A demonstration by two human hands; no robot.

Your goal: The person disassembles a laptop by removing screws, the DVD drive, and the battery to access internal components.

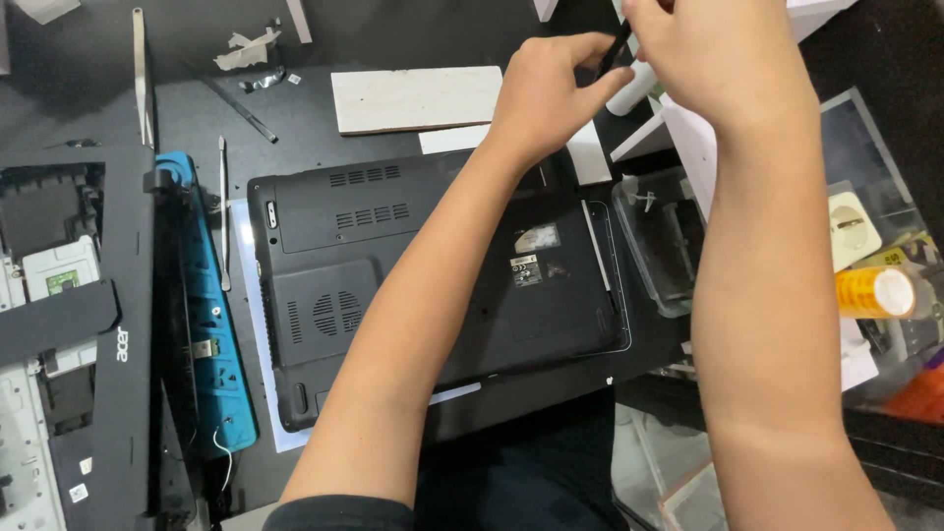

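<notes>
Black tool [615,47] pinched between both my hands, above the far edge of the upturned laptop [433,285].

My left hand [551,93] and right hand [723,54] meet on this slim rod: my left fingers [595,88] close on its lower end, my right ones clench its upper part, which they hide. Its long axis runs steeply, lower end toward me and leftward, upper end away and rightward. Both hands touch it, neither nearer. Below my fingers lies the laptop on the table [197,108], a clear tray [634,246] just right of it.
</notes>
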